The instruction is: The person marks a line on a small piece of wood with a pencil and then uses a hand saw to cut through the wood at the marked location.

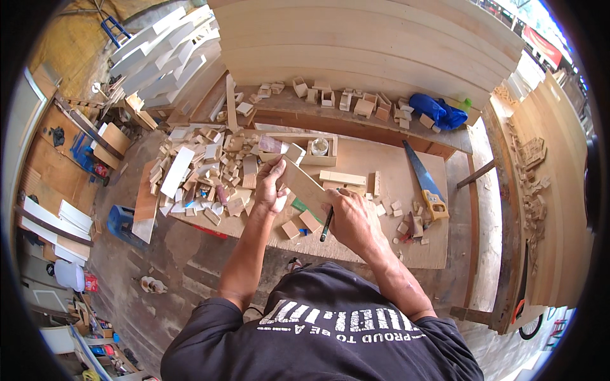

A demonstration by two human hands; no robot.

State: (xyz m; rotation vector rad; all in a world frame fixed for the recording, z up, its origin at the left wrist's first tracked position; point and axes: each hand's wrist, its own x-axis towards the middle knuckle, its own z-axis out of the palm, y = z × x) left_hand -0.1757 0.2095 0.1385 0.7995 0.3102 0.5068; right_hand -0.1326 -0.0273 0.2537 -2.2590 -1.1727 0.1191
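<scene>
A flat wooden board piece [303, 183] is held up over the workbench between my two hands. My left hand [272, 185] pinches its upper left end. At the lower right end, my right hand [353, 219] closes round the board and also holds a dark pencil [326, 225], its end pointing down toward me. Below the board lie two small wooden blocks [309, 221] and a green piece [298, 204]. Just beyond my right hand rests a pale wooden strip [342, 178].
A heap of wood offcuts [210, 165] covers the bench's left side. A handsaw [422, 181] lies at the right. Behind are a wooden box with a jar [319, 147], a shelf of blocks [364, 106] and a blue bag [438, 111]. A blue stool [121, 223] stands left.
</scene>
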